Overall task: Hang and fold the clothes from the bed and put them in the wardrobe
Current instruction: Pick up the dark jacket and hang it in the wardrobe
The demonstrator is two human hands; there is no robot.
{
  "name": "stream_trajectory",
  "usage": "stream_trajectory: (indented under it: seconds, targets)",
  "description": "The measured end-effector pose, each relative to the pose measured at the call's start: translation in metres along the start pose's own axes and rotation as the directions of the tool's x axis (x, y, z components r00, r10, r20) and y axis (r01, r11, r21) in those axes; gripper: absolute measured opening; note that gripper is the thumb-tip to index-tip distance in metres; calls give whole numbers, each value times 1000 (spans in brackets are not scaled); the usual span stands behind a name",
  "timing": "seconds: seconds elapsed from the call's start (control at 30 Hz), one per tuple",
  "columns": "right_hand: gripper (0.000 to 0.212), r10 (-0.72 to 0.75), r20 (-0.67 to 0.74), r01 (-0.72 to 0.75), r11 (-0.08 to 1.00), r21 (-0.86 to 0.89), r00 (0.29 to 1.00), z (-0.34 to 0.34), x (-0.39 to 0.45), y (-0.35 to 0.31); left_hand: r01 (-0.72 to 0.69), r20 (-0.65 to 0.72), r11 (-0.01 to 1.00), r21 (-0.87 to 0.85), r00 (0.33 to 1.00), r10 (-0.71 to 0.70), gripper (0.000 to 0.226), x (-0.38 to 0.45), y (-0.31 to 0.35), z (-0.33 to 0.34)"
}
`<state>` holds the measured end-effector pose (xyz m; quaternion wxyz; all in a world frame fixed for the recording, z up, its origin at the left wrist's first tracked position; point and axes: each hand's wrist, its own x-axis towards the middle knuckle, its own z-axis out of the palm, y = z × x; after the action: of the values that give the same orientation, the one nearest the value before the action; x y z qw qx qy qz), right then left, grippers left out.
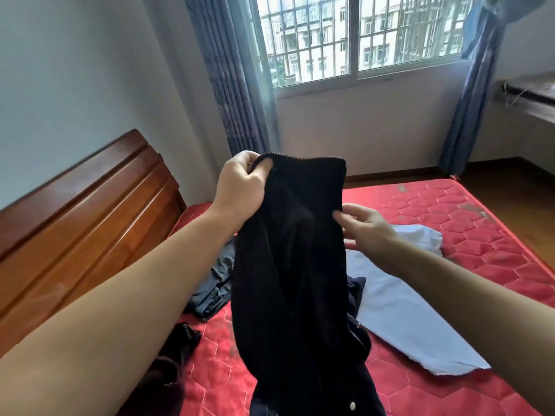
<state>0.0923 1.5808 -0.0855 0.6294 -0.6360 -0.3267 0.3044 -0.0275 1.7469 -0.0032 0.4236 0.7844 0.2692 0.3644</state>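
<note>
Red quilted mattress (435, 205) serves as the work surface and the reference landmark; a wooden headboard (75, 211) bounds its left edge, and a barred window (354, 34) with blue curtains (234, 85) stands beyond its far edge.

Black garment (294, 265) is raised above the middle of the mattress, hanging lengthwise so that gravity straightens it; its lower end trails down to the near part of the mattress. A zipper edge runs along its top.

Left hand (240, 187) pinches the top left corner at the zipper edge, thumb against curled fingers, and carries the weight. Right hand (366, 226) is spread, fingertips touching the garment's right edge lower down. Judgement: this hand is locating a second hold so the piece can be opened flat for folding or hanging.

Remaining clothes lie on the mattress: a pale blue garment (405, 310) to the right of centre, a grey-blue garment (216, 283) toward the headboard side, and a dark garment (177, 349) at the near left. The wardrobe is not visible.
</note>
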Motion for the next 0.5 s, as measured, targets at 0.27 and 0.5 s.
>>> stream_trajectory:
  seconds: [0.27, 0.5]
  targets:
    - [32, -39, 43, 33, 990, 135, 998, 31, 26, -88, 250, 508, 963, -104, 845, -165, 20, -28, -6, -39]
    - [20, -330, -100, 296, 920, -256, 939, 45, 19, -66, 245, 265, 918, -312, 950, -164, 26, -23, 29, -29]
